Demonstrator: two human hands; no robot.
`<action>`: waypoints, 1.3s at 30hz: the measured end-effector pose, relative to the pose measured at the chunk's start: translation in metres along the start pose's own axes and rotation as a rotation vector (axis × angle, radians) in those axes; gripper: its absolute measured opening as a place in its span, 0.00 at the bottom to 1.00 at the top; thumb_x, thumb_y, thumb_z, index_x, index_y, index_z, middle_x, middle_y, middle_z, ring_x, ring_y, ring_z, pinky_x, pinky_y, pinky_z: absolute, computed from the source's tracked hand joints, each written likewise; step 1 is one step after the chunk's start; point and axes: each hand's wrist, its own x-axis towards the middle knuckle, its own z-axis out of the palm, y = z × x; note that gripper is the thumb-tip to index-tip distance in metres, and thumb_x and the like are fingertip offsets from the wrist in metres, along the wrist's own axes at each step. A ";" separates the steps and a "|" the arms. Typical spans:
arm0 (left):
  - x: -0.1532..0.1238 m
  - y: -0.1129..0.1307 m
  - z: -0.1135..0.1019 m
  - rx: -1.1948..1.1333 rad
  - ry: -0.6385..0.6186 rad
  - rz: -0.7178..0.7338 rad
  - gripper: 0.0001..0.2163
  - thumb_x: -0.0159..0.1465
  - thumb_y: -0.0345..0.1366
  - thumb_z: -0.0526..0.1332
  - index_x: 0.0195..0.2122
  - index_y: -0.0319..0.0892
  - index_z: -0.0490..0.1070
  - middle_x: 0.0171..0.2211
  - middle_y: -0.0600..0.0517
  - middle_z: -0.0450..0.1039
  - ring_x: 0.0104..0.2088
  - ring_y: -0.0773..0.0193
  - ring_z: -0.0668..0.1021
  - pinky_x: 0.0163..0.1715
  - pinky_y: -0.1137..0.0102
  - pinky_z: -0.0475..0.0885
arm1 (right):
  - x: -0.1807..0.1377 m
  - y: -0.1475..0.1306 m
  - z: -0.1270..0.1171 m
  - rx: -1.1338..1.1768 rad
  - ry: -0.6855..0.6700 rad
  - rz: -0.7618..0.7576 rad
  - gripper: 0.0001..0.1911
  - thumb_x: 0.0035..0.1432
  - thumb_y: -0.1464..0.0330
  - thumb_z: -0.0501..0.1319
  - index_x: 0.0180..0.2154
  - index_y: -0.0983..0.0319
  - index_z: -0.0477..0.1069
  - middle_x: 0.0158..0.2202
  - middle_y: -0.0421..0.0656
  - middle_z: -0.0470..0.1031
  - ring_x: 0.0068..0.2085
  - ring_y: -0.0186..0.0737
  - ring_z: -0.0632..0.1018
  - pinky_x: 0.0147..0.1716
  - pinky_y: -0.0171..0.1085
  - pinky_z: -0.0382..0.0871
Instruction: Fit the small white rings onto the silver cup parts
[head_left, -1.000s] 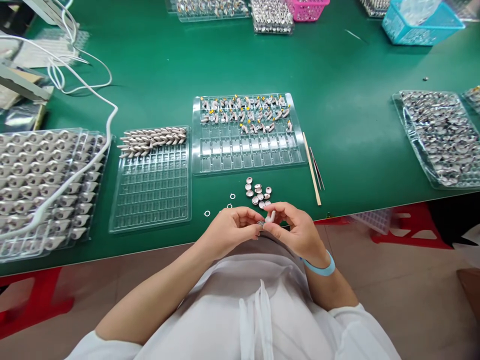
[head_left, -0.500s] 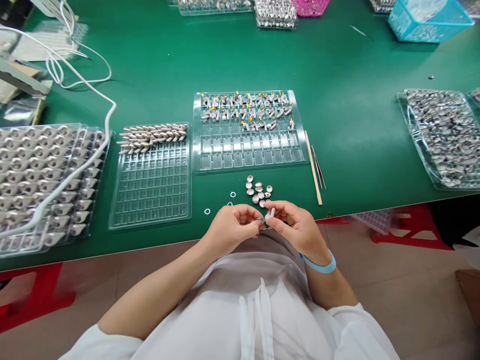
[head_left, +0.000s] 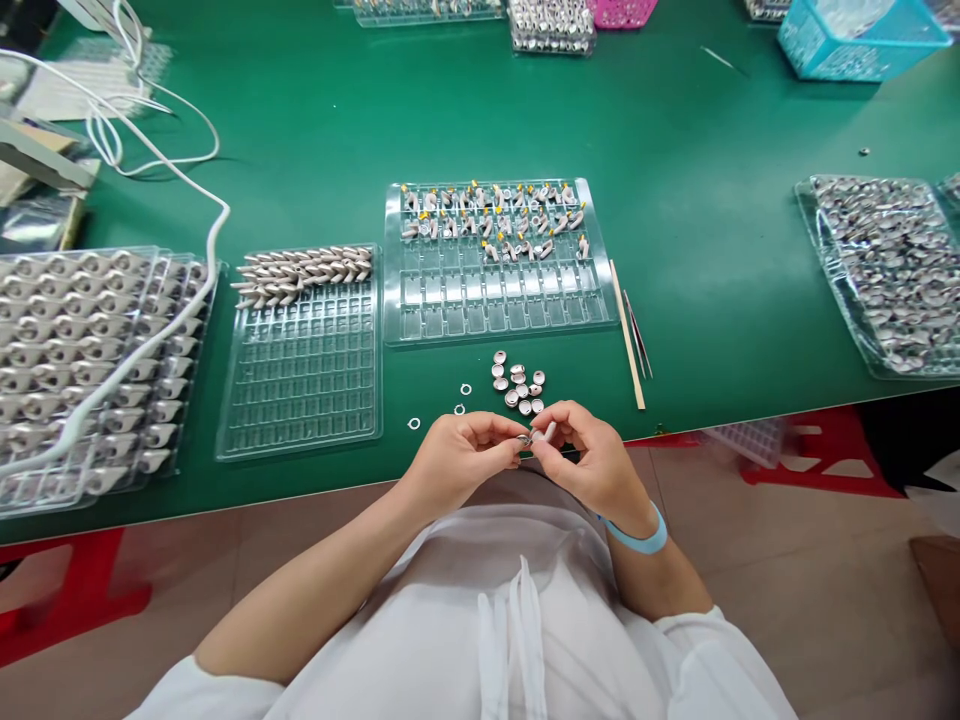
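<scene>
My left hand [head_left: 461, 458] and my right hand [head_left: 589, 455] meet at the near edge of the green table [head_left: 675, 200]. The left fingers pinch a small metal ring-shaped cap [head_left: 523, 439]. The right fingers pinch a small white plastic piece [head_left: 547, 433] pressed against it. Just beyond the hands lies a cluster of loose round caps [head_left: 517, 383] and a few thin white rings [head_left: 466, 389]. A clear tray [head_left: 495, 300] straight ahead holds finished white pieces with yellow tips in its far rows.
A clear tray [head_left: 304, 380] with stacked white pieces stands left of centre; further left are stacked trays [head_left: 82, 360] crossed by a white cable [head_left: 187, 290]. A wooden stick [head_left: 627, 335] and tweezers [head_left: 639, 335] lie right. A tray of metal parts [head_left: 885, 270] sits far right; baskets at the back.
The right hand has tilted the white piece down closer onto the cap in the left fingers. Both hands stay in the same place at the table's edge.
</scene>
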 end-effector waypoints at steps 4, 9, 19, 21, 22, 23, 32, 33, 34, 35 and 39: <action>-0.003 0.000 0.001 -0.007 -0.067 0.020 0.11 0.57 0.37 0.67 0.39 0.38 0.79 0.35 0.49 0.81 0.35 0.63 0.81 0.39 0.70 0.78 | -0.001 -0.001 0.003 -0.069 0.032 -0.022 0.06 0.55 0.72 0.61 0.37 0.59 0.67 0.31 0.37 0.70 0.30 0.31 0.73 0.30 0.31 0.69; -0.005 -0.002 0.003 -0.024 -0.077 0.039 0.11 0.58 0.37 0.66 0.41 0.37 0.79 0.32 0.49 0.81 0.36 0.60 0.82 0.42 0.68 0.78 | -0.001 -0.001 0.004 -0.160 0.072 -0.024 0.05 0.54 0.72 0.60 0.34 0.60 0.66 0.29 0.36 0.67 0.30 0.32 0.71 0.29 0.31 0.67; -0.011 -0.005 0.002 -0.014 -0.114 0.082 0.10 0.60 0.36 0.65 0.41 0.39 0.79 0.38 0.47 0.81 0.39 0.58 0.82 0.43 0.65 0.79 | -0.002 -0.004 0.003 -0.090 0.015 -0.001 0.05 0.53 0.73 0.60 0.32 0.60 0.63 0.30 0.37 0.67 0.29 0.31 0.69 0.29 0.32 0.66; -0.013 -0.003 0.003 -0.001 -0.101 0.090 0.09 0.59 0.36 0.65 0.39 0.38 0.79 0.36 0.47 0.81 0.37 0.58 0.82 0.41 0.66 0.79 | -0.002 -0.005 0.003 -0.052 -0.008 0.004 0.06 0.53 0.73 0.59 0.32 0.59 0.63 0.30 0.37 0.66 0.29 0.31 0.68 0.28 0.32 0.65; -0.014 -0.002 0.004 0.009 -0.091 0.092 0.09 0.59 0.35 0.65 0.39 0.38 0.79 0.36 0.47 0.81 0.37 0.58 0.82 0.40 0.66 0.80 | -0.002 -0.005 0.004 -0.032 -0.017 0.003 0.06 0.53 0.74 0.59 0.32 0.59 0.62 0.30 0.37 0.65 0.29 0.31 0.68 0.29 0.32 0.65; -0.015 -0.001 0.005 0.019 -0.082 0.095 0.09 0.59 0.35 0.65 0.39 0.37 0.79 0.35 0.47 0.81 0.36 0.58 0.82 0.40 0.66 0.80 | -0.002 -0.004 0.004 -0.012 -0.024 0.002 0.07 0.52 0.74 0.58 0.32 0.59 0.62 0.31 0.37 0.65 0.29 0.31 0.67 0.29 0.32 0.65; -0.019 0.004 0.007 0.084 -0.035 0.122 0.07 0.59 0.34 0.64 0.36 0.38 0.79 0.33 0.48 0.81 0.36 0.58 0.82 0.40 0.66 0.79 | 0.000 -0.001 0.013 0.104 0.001 -0.012 0.09 0.49 0.77 0.57 0.32 0.58 0.59 0.33 0.38 0.65 0.33 0.33 0.69 0.31 0.33 0.65; -0.019 0.004 0.006 0.082 -0.035 0.118 0.07 0.59 0.34 0.64 0.36 0.38 0.79 0.33 0.48 0.81 0.36 0.58 0.82 0.40 0.66 0.79 | 0.001 -0.001 0.013 0.101 -0.001 -0.009 0.09 0.49 0.76 0.57 0.32 0.58 0.59 0.33 0.38 0.65 0.33 0.34 0.69 0.31 0.33 0.65; -0.018 0.004 0.006 0.079 -0.036 0.114 0.08 0.59 0.34 0.64 0.36 0.38 0.79 0.34 0.48 0.81 0.37 0.57 0.82 0.41 0.66 0.79 | 0.001 -0.001 0.014 0.096 -0.004 -0.004 0.09 0.49 0.76 0.57 0.32 0.58 0.59 0.33 0.38 0.65 0.33 0.34 0.69 0.31 0.33 0.66; -0.018 0.003 0.005 0.078 -0.038 0.112 0.08 0.59 0.35 0.64 0.37 0.38 0.79 0.34 0.48 0.81 0.37 0.57 0.82 0.41 0.65 0.79 | 0.002 -0.001 0.014 0.089 -0.005 0.001 0.09 0.49 0.76 0.57 0.32 0.58 0.59 0.33 0.38 0.65 0.33 0.33 0.69 0.31 0.33 0.66; -0.015 0.002 0.000 0.127 -0.086 0.099 0.10 0.60 0.36 0.64 0.40 0.39 0.79 0.37 0.47 0.81 0.40 0.55 0.82 0.44 0.63 0.78 | 0.003 0.001 0.015 0.034 0.001 0.017 0.09 0.49 0.75 0.58 0.32 0.58 0.60 0.31 0.37 0.65 0.29 0.31 0.66 0.29 0.32 0.65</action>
